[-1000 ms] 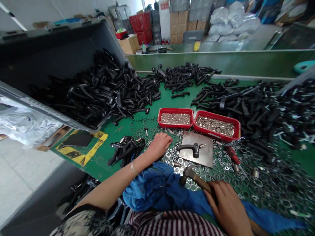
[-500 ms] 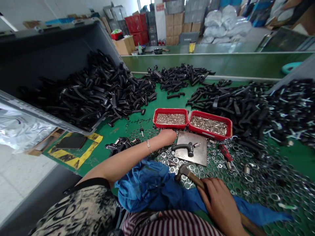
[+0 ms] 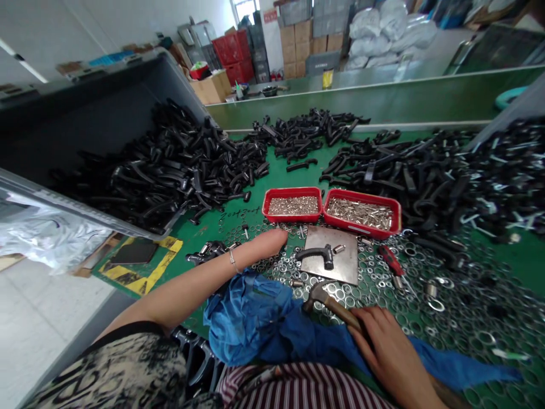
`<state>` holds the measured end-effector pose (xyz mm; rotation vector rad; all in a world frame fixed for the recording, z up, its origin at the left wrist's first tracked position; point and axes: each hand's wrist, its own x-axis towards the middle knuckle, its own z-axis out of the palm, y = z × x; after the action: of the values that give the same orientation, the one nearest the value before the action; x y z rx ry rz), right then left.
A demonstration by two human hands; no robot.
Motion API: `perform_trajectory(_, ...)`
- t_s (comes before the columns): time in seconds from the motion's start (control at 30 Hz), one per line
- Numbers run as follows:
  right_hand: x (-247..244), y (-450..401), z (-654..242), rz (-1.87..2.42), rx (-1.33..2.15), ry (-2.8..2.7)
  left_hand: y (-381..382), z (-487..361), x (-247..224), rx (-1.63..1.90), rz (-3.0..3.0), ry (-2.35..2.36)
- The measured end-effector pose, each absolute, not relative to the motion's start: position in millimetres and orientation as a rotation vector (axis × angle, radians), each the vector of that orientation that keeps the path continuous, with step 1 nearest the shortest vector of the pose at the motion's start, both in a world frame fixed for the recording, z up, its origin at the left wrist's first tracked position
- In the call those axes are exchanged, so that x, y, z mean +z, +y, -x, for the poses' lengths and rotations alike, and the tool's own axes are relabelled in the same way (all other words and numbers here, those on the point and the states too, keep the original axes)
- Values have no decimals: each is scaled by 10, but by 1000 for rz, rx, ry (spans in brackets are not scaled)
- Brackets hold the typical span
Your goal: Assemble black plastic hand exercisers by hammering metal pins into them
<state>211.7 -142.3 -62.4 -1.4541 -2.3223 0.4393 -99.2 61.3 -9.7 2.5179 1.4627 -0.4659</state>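
Note:
My right hand [image 3: 385, 338] is wrapped round the wooden handle of a claw hammer [image 3: 334, 307], whose head rests at the edge of a blue cloth [image 3: 251, 318]. My left hand [image 3: 272, 243], with a bracelet at the wrist, is over the loose metal rings left of a steel plate [image 3: 340, 270]; its fingers are hidden from view. On that plate lies a black curved handle [image 3: 314, 252] with a short cylindrical end, and a small metal spring [image 3: 339, 249] beside it. Another spring [image 3: 296, 283] lies among the rings nearer the cloth.
Two red trays, one of small metal pieces [image 3: 293, 217] and one of pins [image 3: 361, 228], stand behind the plate. A red-handled screwdriver [image 3: 390, 261] lies to the right amid many rings [image 3: 411, 312]. A tipped grey crate [image 3: 187, 85] spills black handles [image 3: 166, 170] at left.
My left hand has moved left, away from the plate's edge. My right hand still holds the hammer, and the handle and spring on the plate look the same. The view has shifted slightly.

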Motion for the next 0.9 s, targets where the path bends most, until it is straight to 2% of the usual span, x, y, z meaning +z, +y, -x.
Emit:
perform_trajectory(0.13, -640, -1435, -2098, 1450, 387, -2336, 573, 1120, 11, -390, -2525, 1618)
perform_trajectory(0.27, -635, -1418, -2059, 1495, 340, -2340, 533, 1000, 1, -251, -2595, 1525)
perform_trajectory(0.7, -698, -1425, -2074, 1496, 303, -2361, 554, 820, -179, -240, -2561, 1519)
perform_trajectory(0.8, -639, -1386, -2067, 1524, 423, -2348, 484, 875, -155, -134, -2517, 1581)
perform_trajectory(0.9, -483, -1270, -2064, 1627, 802, -2329, 428, 814, -122, 234, -2348, 1528)
